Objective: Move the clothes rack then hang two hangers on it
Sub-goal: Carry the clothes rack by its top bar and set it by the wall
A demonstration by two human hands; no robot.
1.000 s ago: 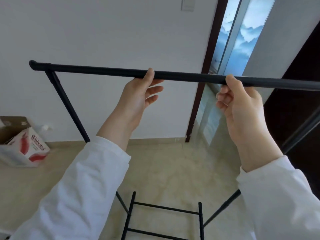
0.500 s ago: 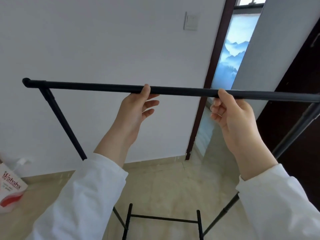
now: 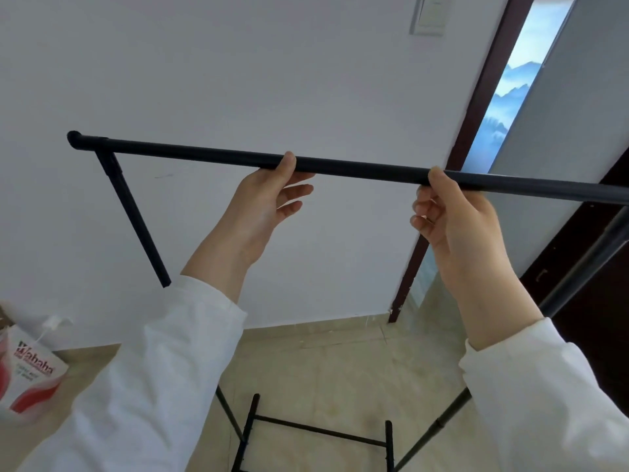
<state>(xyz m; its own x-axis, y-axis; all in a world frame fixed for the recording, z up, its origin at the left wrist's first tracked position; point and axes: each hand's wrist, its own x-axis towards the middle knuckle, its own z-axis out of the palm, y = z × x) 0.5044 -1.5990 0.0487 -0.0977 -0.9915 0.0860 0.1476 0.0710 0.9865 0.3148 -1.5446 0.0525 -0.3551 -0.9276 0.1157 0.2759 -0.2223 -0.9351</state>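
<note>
A black metal clothes rack stands in front of me; its top bar [image 3: 357, 166] runs across the view from upper left to the right edge. My left hand [image 3: 269, 199] grips the bar near its middle, thumb hooked over the top, lower fingers loose. My right hand [image 3: 449, 219] holds the bar further right, thumb on top and fingers curled under it. The rack's left leg [image 3: 132, 212] slants down behind my left sleeve. Its base frame [image 3: 316, 430] shows on the floor between my arms. No hangers are in sight.
A white wall is close behind the rack, with a light switch [image 3: 429, 15] up high. A dark door frame [image 3: 476, 131] and doorway lie to the right, a dark door at the far right. A red and white cardboard box [image 3: 30, 373] sits on the beige tiled floor at left.
The top bar sits lower in view and now tilts down to the right. The box has slid toward the left edge as my view turned. Both hands keep their hold.
</note>
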